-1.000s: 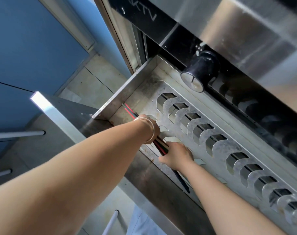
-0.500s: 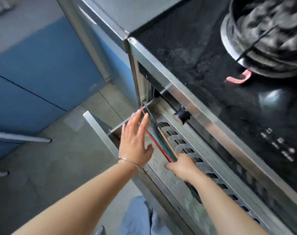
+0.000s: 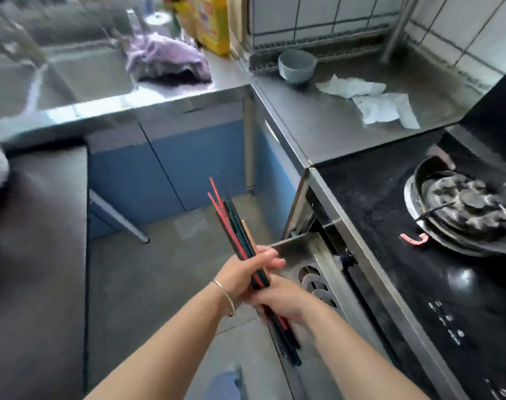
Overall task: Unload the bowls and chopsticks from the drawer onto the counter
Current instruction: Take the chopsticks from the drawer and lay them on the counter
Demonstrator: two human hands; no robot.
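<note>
A bundle of chopsticks (image 3: 231,223), red, dark green, black and one wooden, is held in the air beside the open metal drawer (image 3: 318,281). My left hand (image 3: 246,272), with a bangle on the wrist, grips the bundle near its middle. My right hand (image 3: 286,298) grips it just below, with the lower ends sticking out past the wrist. A grey bowl (image 3: 296,64) stands on the steel counter (image 3: 347,122) at the back.
White paper towels (image 3: 381,102) lie on the counter right of the bowl. A black stove (image 3: 404,255) with a wok (image 3: 462,209) is at right. A sink (image 3: 58,76), purple cloth (image 3: 165,56) and yellow bottle (image 3: 214,21) sit back left.
Both hands lifted the chopsticks out of the drawer; my left hand, open half a second ago, now grips the bundle. The view has swung up to the counter.
</note>
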